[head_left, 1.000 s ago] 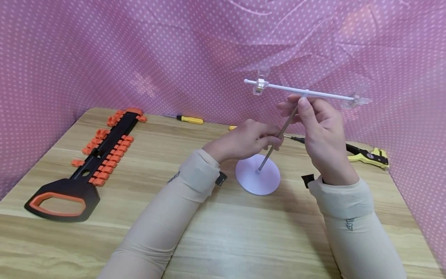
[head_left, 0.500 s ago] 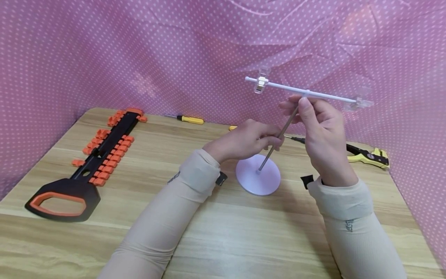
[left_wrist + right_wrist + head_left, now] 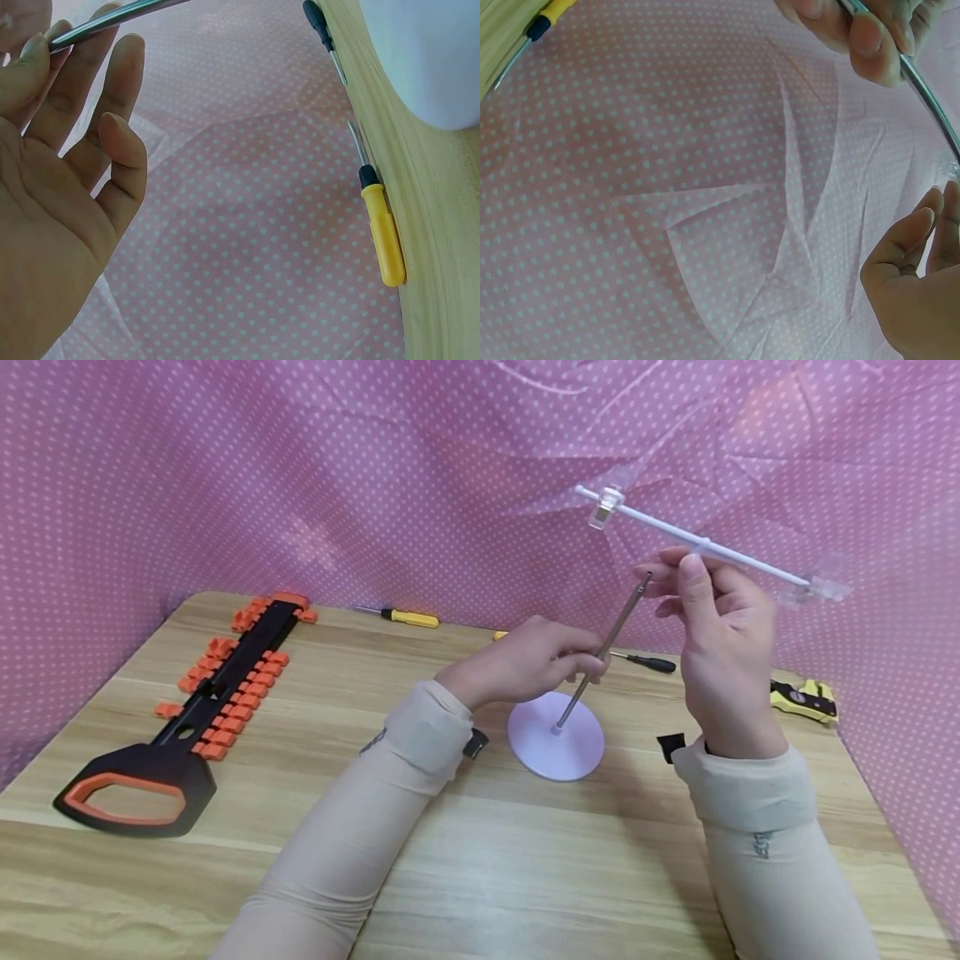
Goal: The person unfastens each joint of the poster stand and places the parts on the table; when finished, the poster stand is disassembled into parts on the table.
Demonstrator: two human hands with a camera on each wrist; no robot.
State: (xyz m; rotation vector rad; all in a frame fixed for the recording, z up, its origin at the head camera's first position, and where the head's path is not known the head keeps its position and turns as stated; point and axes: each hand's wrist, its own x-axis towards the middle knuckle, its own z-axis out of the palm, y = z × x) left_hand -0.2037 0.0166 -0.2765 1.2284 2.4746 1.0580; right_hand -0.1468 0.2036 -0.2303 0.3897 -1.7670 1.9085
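Note:
My left hand (image 3: 528, 660) pinches a thin metal rod (image 3: 617, 631) between thumb and fingers, and the same rod (image 3: 112, 21) crosses the top of the left wrist view. At its lower end is a round white base (image 3: 557, 752), tilted over the table. Up and to the right, my right hand (image 3: 727, 643) pinches a white crossbar (image 3: 667, 529) near its middle. A clear plastic clip (image 3: 607, 506) sits near the bar's left end, and another clear clip (image 3: 827, 587) at its right end. The rod's top tip is bare, apart from the crossbar, close to the right fingertips.
At the left lies a black rack (image 3: 258, 639) with orange clips and a looped handle. A yellow screwdriver (image 3: 415, 619), a black-handled screwdriver (image 3: 652, 663) and yellow-black pliers (image 3: 806, 700) lie along the back. A pink dotted curtain (image 3: 420, 485) surrounds the table.
My right hand has moved right and slightly up with the crossbar, which has come off the rod's tip and slants more. The left hand, rod and base have stayed put.

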